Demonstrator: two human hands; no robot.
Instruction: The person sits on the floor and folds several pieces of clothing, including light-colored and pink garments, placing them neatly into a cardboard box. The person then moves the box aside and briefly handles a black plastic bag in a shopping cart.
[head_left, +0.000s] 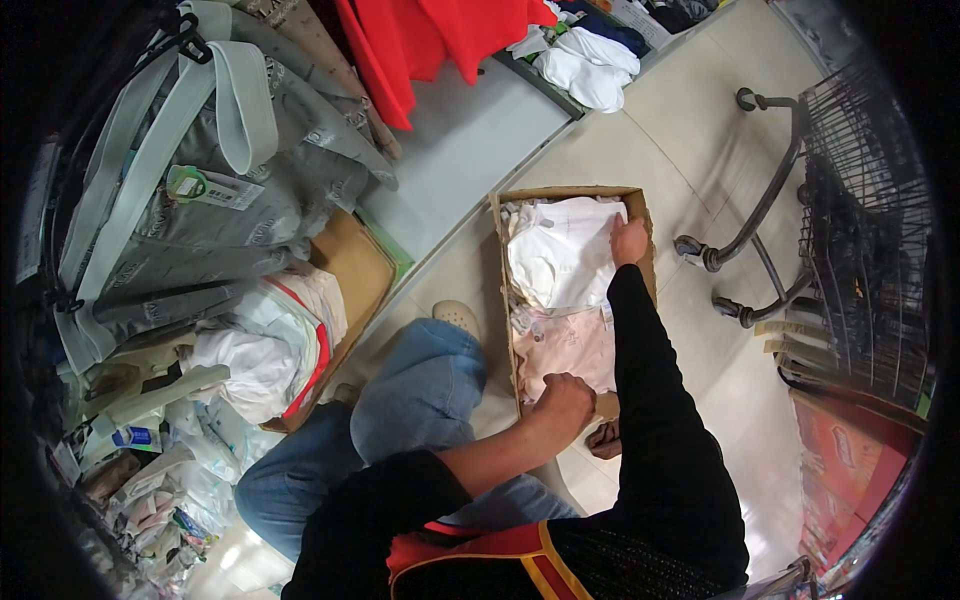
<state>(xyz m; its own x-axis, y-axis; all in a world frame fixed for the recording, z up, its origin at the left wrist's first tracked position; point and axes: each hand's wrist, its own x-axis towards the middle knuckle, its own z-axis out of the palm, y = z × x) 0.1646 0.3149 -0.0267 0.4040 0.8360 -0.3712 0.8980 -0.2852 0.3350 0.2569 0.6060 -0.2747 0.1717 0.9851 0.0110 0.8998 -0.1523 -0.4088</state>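
Observation:
An open cardboard box (511, 330) stands on the tiled floor before me. Folded white garments (562, 247) fill its far part, and pale pink garments (562, 349) lie in its near part. My right hand (628, 240) is at the right edge of the white pile, its fingers closed on the cloth beside the box wall. My left hand (566, 401) is curled over the near end of the pink garments; its fingertips are hidden, so whether it grips anything does not show. A small tag (607, 315) shows between the two piles.
Left are grey bags (217, 202) with pale straps, another cardboard box (360, 262) with white cloth, and plastic-wrapped items (172, 495). A wheeled metal cart (780, 187) stands right, above a red carton (840, 457). Red cloth (435, 45) hangs over a grey platform (472, 127); white cloth (589, 67) lies beyond.

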